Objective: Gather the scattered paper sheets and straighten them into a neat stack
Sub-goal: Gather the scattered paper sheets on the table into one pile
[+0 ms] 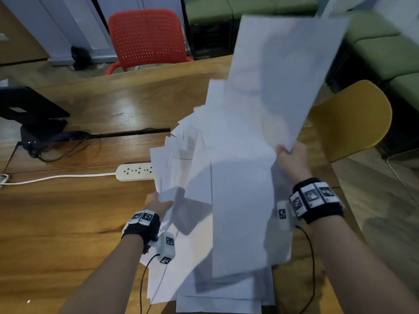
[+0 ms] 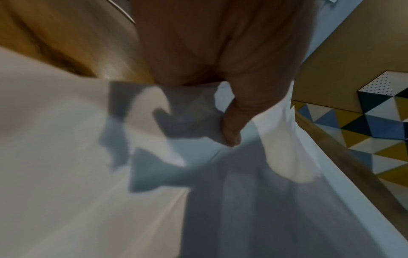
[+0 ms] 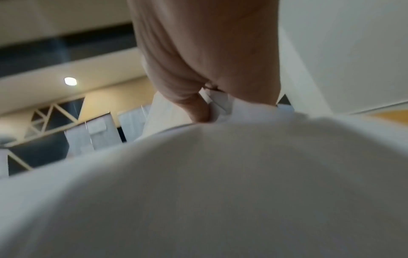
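Wooden table (image 1: 95, 105), red chair (image 1: 147, 39) behind (yellow chair (image 1: 353, 118) right).

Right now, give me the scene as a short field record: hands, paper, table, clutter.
left hand: grips the left edge of the loose paper sheets
right hand: pinches the sheets' right edge, raised above the table
sheets: fanned, uneven, not yet a neat stack
more sheets: flat on the table's near edge
clutter: power strip, partly under the paper

A wooden table (image 1: 95, 209) carries a loose spread of white paper sheets (image 1: 204, 298). Left of the sheets lies a white power strip (image 1: 135, 171), touching their edge. Farther left stands what may be a black monitor stand (image 1: 34, 123)
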`<state>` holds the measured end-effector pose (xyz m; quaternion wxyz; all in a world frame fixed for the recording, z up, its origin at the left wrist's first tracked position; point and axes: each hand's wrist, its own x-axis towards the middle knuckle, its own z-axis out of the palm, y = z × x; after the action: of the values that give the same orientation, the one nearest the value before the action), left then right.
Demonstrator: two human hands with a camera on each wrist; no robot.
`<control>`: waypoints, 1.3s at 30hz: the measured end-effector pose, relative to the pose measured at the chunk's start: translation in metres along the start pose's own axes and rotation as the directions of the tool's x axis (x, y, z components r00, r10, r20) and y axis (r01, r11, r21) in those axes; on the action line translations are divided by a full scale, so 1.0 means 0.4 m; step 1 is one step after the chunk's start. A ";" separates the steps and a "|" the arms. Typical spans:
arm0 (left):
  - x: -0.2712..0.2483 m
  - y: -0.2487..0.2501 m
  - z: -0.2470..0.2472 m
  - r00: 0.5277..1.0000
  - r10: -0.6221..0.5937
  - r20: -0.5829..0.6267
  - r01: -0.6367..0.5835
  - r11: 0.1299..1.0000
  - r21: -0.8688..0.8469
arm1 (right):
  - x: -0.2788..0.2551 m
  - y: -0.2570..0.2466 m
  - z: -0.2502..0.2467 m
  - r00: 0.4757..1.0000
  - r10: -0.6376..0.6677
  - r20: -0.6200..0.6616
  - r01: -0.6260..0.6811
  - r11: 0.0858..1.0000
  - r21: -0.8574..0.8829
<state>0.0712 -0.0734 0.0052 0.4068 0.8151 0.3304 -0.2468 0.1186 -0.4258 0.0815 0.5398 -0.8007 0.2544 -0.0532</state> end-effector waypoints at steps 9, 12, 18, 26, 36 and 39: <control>0.066 -0.023 0.004 0.978 -0.073 0.194 0.146 0.907 -0.394 | -0.125 0.201 0.167 0.914 0.227 0.335 -0.125 0.946 -0.301; 0.067 -0.017 0.017 0.974 -0.022 0.227 0.118 0.900 -0.419 | -0.141 0.218 0.195 0.911 0.296 0.287 -0.211 0.933 -0.291; 0.071 -0.024 0.035 0.999 -0.030 0.012 0.031 0.988 -0.154 | -0.146 0.252 0.160 0.901 0.381 0.206 -0.287 0.881 -0.377; 0.149 -0.110 0.093 0.999 0.015 0.033 -0.014 1.000 -0.014 | -0.190 0.252 0.172 0.941 0.276 0.197 -0.201 0.922 -0.330; 0.014 0.029 0.087 0.986 0.055 0.157 -0.036 0.992 -0.119 | -0.120 0.235 0.139 0.880 0.460 0.119 -0.388 0.840 -0.379; 0.022 0.021 0.112 0.976 0.063 0.207 -0.057 0.998 -0.037 | -0.129 0.255 0.140 0.825 0.512 0.241 -0.457 0.854 -0.251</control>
<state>0.0772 -0.1113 -0.0213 0.4589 0.7881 0.2652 -0.3131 0.0584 -0.3841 -0.0227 0.4921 -0.7538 0.3691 0.2310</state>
